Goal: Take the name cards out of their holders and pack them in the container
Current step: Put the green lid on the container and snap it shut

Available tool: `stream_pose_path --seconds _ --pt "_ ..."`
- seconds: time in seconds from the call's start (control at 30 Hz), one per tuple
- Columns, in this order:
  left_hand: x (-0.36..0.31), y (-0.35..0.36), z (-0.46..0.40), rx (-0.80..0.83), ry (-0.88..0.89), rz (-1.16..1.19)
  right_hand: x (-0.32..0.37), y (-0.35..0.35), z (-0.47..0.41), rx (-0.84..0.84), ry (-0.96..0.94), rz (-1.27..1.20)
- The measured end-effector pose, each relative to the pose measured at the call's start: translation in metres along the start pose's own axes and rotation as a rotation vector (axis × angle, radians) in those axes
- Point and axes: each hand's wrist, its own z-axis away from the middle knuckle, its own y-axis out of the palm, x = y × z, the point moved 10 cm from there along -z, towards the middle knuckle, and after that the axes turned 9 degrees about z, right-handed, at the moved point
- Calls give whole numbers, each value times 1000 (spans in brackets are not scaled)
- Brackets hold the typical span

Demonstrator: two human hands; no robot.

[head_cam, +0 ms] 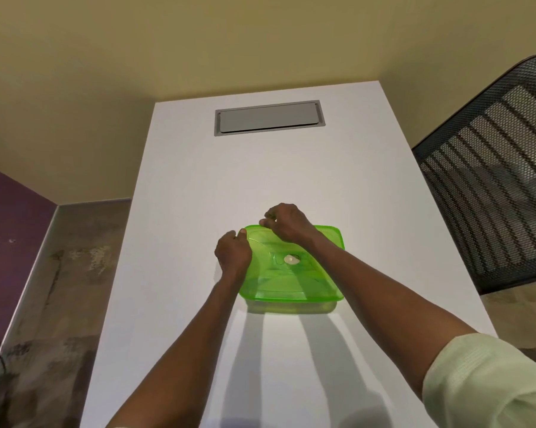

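Observation:
A translucent green container (pixel 303 282) sits on the white table (pixel 183 186), its green lid on top with a small white knob (pixel 291 259) in the middle. My left hand (pixel 232 253) grips the lid's far left corner, fingers curled over the edge. My right hand (pixel 286 223) lies over the lid's far edge, fingers curled and pinching the rim. No name cards or holders are in view; what the container holds cannot be made out through the lid.
A grey cable hatch (pixel 269 118) is set into the table's far end. A black mesh chair back (pixel 489 186) stands close to the table's right side. The floor lies to the left.

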Motion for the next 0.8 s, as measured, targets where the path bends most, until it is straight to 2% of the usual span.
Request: stream_pose_path --seconds 0.17,0.3,0.5,0.8 --pt "30 8 -13 25 -214 219 5 35 -18 147 78 -37" --pt "42 10 -27 -9 -308 369 -1 41 -32 142 169 -26" --pt "51 12 -23 -92 -306 413 -14 46 -37 107 301 -40" --pt "55 8 -26 -168 -301 388 -18 47 -40 65 374 -9"
